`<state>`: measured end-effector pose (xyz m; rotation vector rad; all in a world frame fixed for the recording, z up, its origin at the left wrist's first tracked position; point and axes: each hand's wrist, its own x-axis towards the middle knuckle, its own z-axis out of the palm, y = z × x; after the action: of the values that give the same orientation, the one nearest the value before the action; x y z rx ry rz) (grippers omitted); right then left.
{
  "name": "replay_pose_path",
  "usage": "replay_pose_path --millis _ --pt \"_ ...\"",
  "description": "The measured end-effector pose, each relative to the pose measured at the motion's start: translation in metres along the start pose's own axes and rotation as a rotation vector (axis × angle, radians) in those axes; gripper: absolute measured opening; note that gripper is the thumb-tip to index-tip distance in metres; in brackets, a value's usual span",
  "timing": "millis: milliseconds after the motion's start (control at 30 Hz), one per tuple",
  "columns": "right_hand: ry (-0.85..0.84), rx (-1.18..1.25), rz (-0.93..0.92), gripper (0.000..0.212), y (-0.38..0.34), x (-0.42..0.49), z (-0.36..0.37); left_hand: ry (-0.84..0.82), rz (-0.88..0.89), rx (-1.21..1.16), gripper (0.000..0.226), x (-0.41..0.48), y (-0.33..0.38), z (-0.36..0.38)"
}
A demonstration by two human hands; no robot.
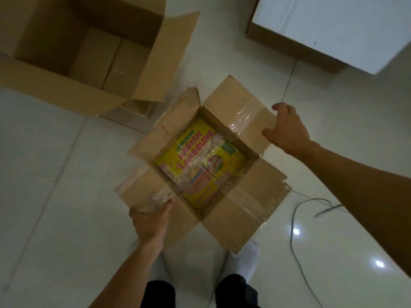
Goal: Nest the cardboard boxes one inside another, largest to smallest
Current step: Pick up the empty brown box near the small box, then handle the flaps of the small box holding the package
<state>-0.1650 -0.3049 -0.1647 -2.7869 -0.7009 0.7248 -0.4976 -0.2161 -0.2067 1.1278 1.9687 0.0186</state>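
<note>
A medium brown cardboard box (233,121) with tape-streaked flaps sits open in the middle of the view, above a pale glossy tiled floor (55,174); whether it rests on the floor or is lifted off it cannot be told. All four of its flaps are folded outward. Down inside it lies a smaller yellow printed box (200,161) with pink and green lettering, its top crossed by clear, wrinkled tape; it fills most of the medium box's bottom.

The left hand (151,218) grips the near-left flap at its edge, fingers (164,205) curled closed over the cardboard and loose clear tape there. The right hand (287,127) holds the far-right flap by its outer edge, with the fingers partly curled around the edge and the thumb on top of the flap.

At the upper left stands a large plain brown cardboard box (55,52), also open, with one flap leaning out toward the medium box. Its inside is deep and shadowed, and only its own folded bottom panels show within. The two boxes are near one another but apart.

At the upper right is a white-topped box-like object (333,30) with brown cardboard sides. A thin grey cable (293,218) loops across the floor at the right. Below the medium box, white socks (249,258) and dark trouser legs (160,294) are in view.
</note>
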Motion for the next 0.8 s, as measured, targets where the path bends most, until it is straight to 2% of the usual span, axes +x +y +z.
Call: replay_pose_path --millis 167,233,333,467,600,800 --pt "-0.152 0.133 0.042 0.079 0.021 0.020 0.005 0.080 -0.136 -0.069 0.094 0.005 -0.004 0.009" --pt "-0.196 0.129 0.049 0.080 0.023 0.026 0.006 0.116 -0.131 -0.053 0.085 0.010 -0.005 0.005" --pt "-0.125 -0.007 0.091 0.073 0.025 0.032 0.001 0.159 -0.036 -0.056 0.067 0.009 -0.005 0.000" --pt "-0.193 -0.062 -0.002 0.035 0.030 0.027 -0.014 0.234 0.061 -0.064 0.050 -0.001 0.005 -0.006" --pt "-0.188 -0.021 -0.008 0.027 0.038 0.008 -0.023 0.257 0.191 -0.010 0.035 -0.017 0.024 -0.010" --pt "-0.185 0.033 0.122 0.019 0.052 -0.043 -0.027 0.110 0.450 0.038 0.021 -0.042 0.056 -0.004"
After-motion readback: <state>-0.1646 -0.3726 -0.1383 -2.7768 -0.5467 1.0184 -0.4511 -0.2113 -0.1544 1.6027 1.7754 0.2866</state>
